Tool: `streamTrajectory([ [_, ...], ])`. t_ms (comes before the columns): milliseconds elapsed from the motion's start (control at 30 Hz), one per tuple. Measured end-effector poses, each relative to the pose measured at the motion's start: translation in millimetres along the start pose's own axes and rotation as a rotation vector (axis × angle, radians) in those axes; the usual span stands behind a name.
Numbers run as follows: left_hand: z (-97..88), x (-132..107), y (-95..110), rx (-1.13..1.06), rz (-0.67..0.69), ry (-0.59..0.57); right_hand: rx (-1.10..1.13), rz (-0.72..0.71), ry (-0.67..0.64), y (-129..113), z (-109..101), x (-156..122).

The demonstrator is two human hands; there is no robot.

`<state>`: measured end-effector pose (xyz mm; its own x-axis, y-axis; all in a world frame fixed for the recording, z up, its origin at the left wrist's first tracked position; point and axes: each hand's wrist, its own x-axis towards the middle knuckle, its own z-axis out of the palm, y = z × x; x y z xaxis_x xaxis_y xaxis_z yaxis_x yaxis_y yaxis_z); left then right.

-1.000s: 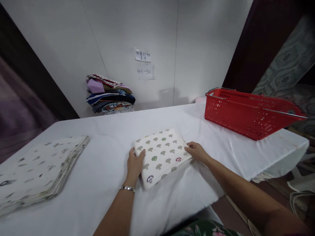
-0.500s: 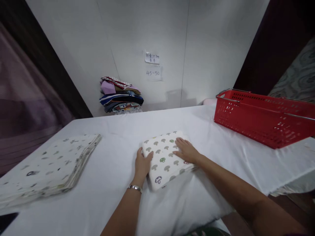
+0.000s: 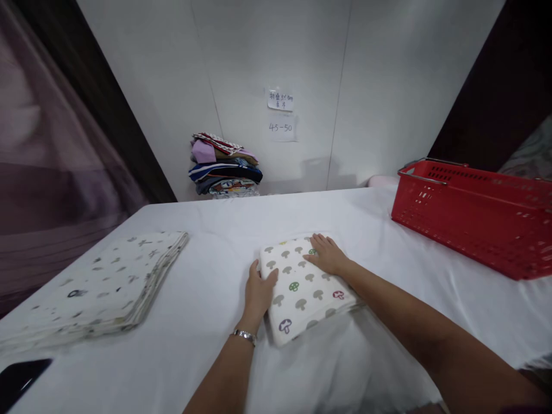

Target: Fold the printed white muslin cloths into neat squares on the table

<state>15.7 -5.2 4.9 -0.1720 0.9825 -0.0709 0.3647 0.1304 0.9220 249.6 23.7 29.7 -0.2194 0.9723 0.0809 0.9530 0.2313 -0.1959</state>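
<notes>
A folded white cloth with a mushroom print [image 3: 302,293] lies on the white table [image 3: 224,230] in front of me. My left hand [image 3: 259,290] presses against its left edge, fingers together and thumb on top of the fabric. Flat on the far part of the cloth rests my right hand [image 3: 325,254], fingers stretched out and holding nothing. A silver bracelet sits on my left wrist.
A stack of similar printed cloths [image 3: 103,284] lies at the left. A red plastic basket [image 3: 474,215] stands at the right. Folded coloured fabrics [image 3: 224,167] are piled against the back wall under two paper notes. A dark phone [image 3: 19,376] lies at the near left corner.
My right hand slid from the cloth's right edge onto its top and toward the far side. My left hand stayed at the left edge. The view shifted left.
</notes>
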Motion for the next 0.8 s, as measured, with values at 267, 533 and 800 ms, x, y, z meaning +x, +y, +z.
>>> streamTrajectory([
  [267, 2.1, 0, -6, -0.04, -0.035, 0.001, -0.079, -0.014, 0.025, 13, 11, 1],
  [533, 0.8, 19, 20, 0.116, -0.073, -0.028, -0.117, -0.034, 0.062, 14, 18, 2],
  [800, 10.1, 61, 41, 0.459, -0.023, -0.031, -0.063, -0.021, 0.065, 11, 15, -2],
])
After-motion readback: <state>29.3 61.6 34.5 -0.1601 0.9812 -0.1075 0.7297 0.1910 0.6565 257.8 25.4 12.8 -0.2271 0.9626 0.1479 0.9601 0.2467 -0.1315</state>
